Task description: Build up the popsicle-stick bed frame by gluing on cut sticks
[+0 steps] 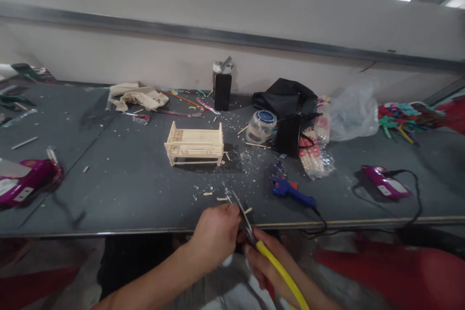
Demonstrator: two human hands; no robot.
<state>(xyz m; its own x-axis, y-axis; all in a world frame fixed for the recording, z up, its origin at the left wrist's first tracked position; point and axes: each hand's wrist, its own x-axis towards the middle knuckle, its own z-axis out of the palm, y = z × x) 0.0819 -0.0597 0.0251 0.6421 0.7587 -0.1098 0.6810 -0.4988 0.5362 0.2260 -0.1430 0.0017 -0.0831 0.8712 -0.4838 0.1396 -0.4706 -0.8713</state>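
My right hand [267, 259] grips scissors [281, 271] with a yellow handle, a bit of red showing lower down. Their metal blades are apart and point up toward the table's front edge. Beside them my left hand [218, 227] is closed, and the short end of a thin wooden stick [248, 211] shows just past the blades. Most of that stick is hidden by the fingers and blades. Beyond the hands stands a small model bed [196, 143] built of pale wooden sticks, with posts at its corners. Small stick offcuts [208, 193] lie in front of it.
A blue glue gun [290, 191] with a cord lies to the right. Behind it are a blue-lidded jar [261, 126], a black box [287, 135] and packed sticks [311, 155]. A purple device [387, 182] lies far right, another [29, 181] far left. Cloth [140, 96] lies at the back.
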